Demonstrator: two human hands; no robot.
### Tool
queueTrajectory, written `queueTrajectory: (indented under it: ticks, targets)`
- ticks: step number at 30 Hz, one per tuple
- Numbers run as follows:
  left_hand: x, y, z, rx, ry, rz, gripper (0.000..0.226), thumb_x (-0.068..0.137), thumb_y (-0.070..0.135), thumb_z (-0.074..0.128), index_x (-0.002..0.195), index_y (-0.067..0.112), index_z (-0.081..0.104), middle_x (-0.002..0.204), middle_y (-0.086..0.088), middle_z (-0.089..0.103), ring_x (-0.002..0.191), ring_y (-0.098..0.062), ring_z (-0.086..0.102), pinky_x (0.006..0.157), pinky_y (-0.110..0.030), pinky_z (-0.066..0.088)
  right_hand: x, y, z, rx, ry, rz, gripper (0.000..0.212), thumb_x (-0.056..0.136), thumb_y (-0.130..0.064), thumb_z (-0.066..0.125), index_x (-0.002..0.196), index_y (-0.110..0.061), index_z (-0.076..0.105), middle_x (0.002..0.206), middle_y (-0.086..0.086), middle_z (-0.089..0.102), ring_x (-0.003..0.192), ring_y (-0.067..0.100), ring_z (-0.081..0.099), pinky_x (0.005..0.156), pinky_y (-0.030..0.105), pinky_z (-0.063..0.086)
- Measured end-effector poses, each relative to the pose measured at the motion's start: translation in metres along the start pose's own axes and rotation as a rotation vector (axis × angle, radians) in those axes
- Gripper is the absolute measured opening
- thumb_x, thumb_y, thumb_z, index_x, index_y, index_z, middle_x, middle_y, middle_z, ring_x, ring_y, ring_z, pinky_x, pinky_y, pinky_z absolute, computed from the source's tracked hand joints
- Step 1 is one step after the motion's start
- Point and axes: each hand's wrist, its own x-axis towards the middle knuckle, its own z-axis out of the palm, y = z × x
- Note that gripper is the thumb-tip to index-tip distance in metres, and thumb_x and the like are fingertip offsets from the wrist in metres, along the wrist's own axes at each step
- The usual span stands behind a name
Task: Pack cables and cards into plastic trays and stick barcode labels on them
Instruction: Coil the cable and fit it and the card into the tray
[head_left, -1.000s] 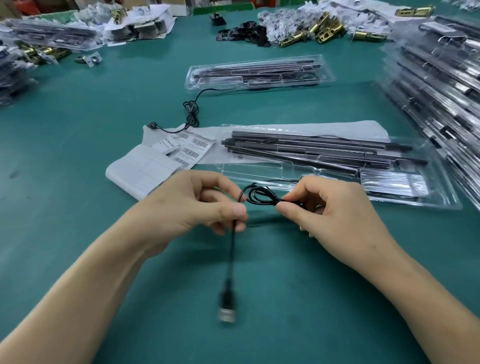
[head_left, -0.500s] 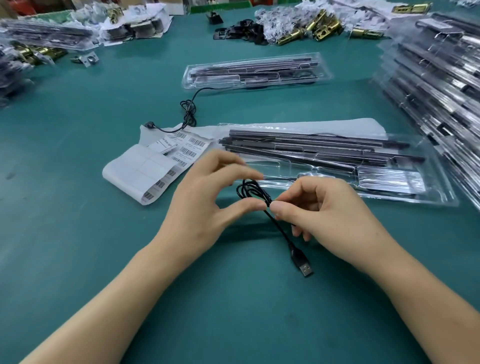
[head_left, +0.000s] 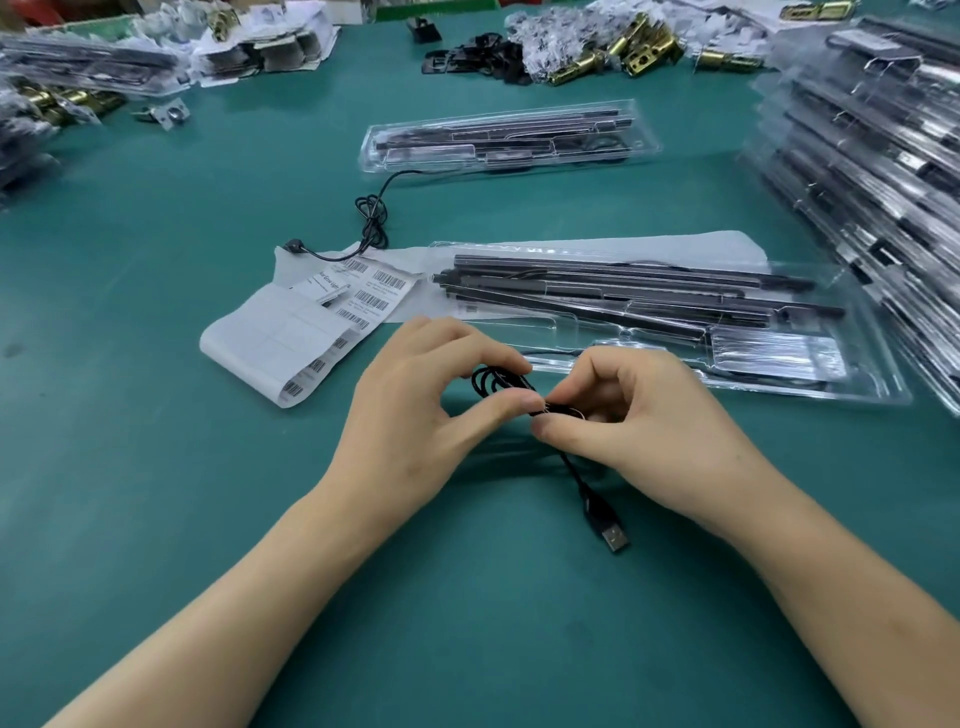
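A coiled black USB cable (head_left: 493, 382) is held between both hands above the green table. My left hand (head_left: 421, 395) pinches the coil between thumb and forefinger. My right hand (head_left: 639, 421) pinches the same bundle from the right, fingers curled. The cable's USB plug (head_left: 610, 530) trails down onto the table below my right hand. Just behind the hands lies an open clear plastic tray (head_left: 857, 364) holding dark long strips. A sheet of barcode labels (head_left: 332, 312) lies curled to the tray's left.
A second loose black cable (head_left: 371, 218) lies behind the labels. Another filled clear tray (head_left: 509, 137) sits farther back. A tall stack of packed trays (head_left: 872, 171) fills the right side. Brass parts and bagged items (head_left: 613, 41) line the far edge.
The hanging plug end swung from under my left hand to the right and now rests on the table. Both hands closed in tighter around the coil.
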Motion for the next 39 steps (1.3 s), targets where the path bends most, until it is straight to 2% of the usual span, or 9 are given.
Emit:
queueTrajectory:
  ticks: [3,5,9,13,20,29,33,36,39]
  targets:
    - [0.000,0.006,-0.006,0.197,0.094,0.175,0.026,0.089,0.042,0.080,0.104,0.020,0.080,0.112,-0.002,0.062,0.096,-0.021,0.053,0.093,-0.029,0.041,0.000,0.000,0.000,0.011,0.010,0.005,0.018,0.081,-0.027,0.085,0.080,-0.022,0.068,0.076,-0.002,0.076,0.073,0.027,0.072,0.070,0.042,0.057]
    - [-0.001,0.014,-0.010,0.284,0.116,0.415,0.016,0.092,0.033,0.080,0.094,0.017,0.081,0.098,-0.006,0.064,0.081,-0.024,0.052,0.078,-0.034,0.043,0.001,0.000,0.001,0.008,0.023,0.004,0.018,0.081,-0.026,0.086,0.079,-0.022,0.069,0.075,-0.002,0.076,0.074,0.031,0.071,0.072,0.048,0.058]
    - [-0.011,0.032,-0.005,0.400,-0.147,0.689,0.014,0.100,0.020,0.068,0.107,0.025,0.079,0.081,0.000,0.060,0.075,-0.020,0.046,0.067,-0.028,0.027,0.002,0.002,0.000,0.032,0.032,0.018,0.017,0.079,-0.031,0.085,0.082,-0.024,0.069,0.077,-0.004,0.077,0.074,0.027,0.072,0.072,0.047,0.058]
    - [-0.011,0.041,0.005,0.453,-0.342,0.688,0.019,0.102,0.035,0.061,0.113,0.030,0.076,0.083,0.002,0.058,0.077,-0.018,0.053,0.062,-0.030,0.039,0.003,0.002,0.001,0.014,0.037,0.033,0.017,0.081,-0.031,0.086,0.083,-0.029,0.070,0.076,-0.006,0.077,0.073,0.025,0.073,0.072,0.045,0.059]
    - [-0.017,0.047,0.000,0.468,-0.545,0.554,0.045,0.098,0.064,0.049,0.085,0.023,0.058,0.072,0.005,0.054,0.063,-0.024,0.053,0.059,-0.036,0.044,0.003,0.002,-0.001,0.009,0.022,0.036,0.016,0.080,-0.029,0.085,0.080,-0.025,0.069,0.076,-0.007,0.077,0.074,0.022,0.073,0.075,0.042,0.058]
    - [-0.009,0.020,-0.025,0.471,-0.272,0.462,0.004,0.087,0.025,0.070,0.091,0.023,0.071,0.075,0.008,0.066,0.056,-0.025,0.056,0.053,-0.034,0.047,0.001,0.003,-0.008,-0.054,0.018,0.017,0.017,0.081,-0.030,0.085,0.083,-0.031,0.068,0.075,-0.008,0.074,0.061,0.017,0.059,0.062,0.035,0.050]
    - [-0.002,0.005,-0.029,0.472,-0.164,0.448,0.010,0.092,0.036,0.076,0.088,0.027,0.076,0.091,0.007,0.068,0.084,-0.022,0.061,0.072,-0.032,0.036,0.000,0.001,-0.012,-0.124,-0.021,-0.015,0.018,0.081,-0.028,0.085,0.081,-0.027,0.067,0.081,-0.014,0.074,0.072,0.026,0.065,0.067,0.038,0.054]
    - [-0.004,0.004,-0.018,0.411,-0.164,0.401,0.012,0.092,0.037,0.077,0.089,0.025,0.075,0.115,0.002,0.066,0.107,-0.026,0.059,0.085,-0.036,0.042,0.000,0.001,-0.015,-0.190,-0.055,-0.053,0.018,0.081,-0.027,0.085,0.080,-0.027,0.068,0.080,-0.014,0.073,0.069,0.024,0.062,0.066,0.040,0.053]
    - [-0.004,0.001,-0.013,0.332,-0.255,0.393,0.010,0.092,0.033,0.077,0.096,0.024,0.073,0.118,0.010,0.069,0.107,-0.020,0.064,0.084,-0.038,0.046,-0.001,0.002,-0.017,-0.200,-0.082,-0.042,0.016,0.080,-0.030,0.086,0.082,-0.030,0.070,0.081,-0.014,0.074,0.071,0.024,0.065,0.067,0.042,0.054]
